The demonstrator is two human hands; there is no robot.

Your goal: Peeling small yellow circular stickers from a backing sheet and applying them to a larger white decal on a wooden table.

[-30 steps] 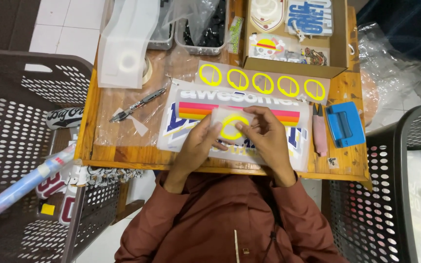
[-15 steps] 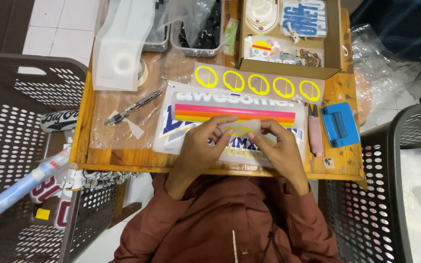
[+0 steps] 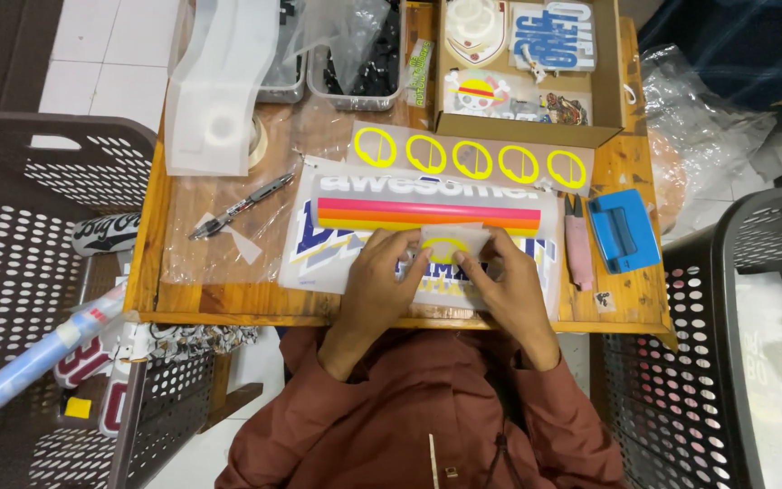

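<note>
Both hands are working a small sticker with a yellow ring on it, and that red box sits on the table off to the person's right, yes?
Not quite: the box is blue, not red, as the head view shows. The rest holds: the left hand and right hand both hold the small sticker with the yellow ring.

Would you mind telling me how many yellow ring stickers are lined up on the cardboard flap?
5, in one row along the cardboard flap: yellow ring stickers at and. None appears hidden there.
</note>
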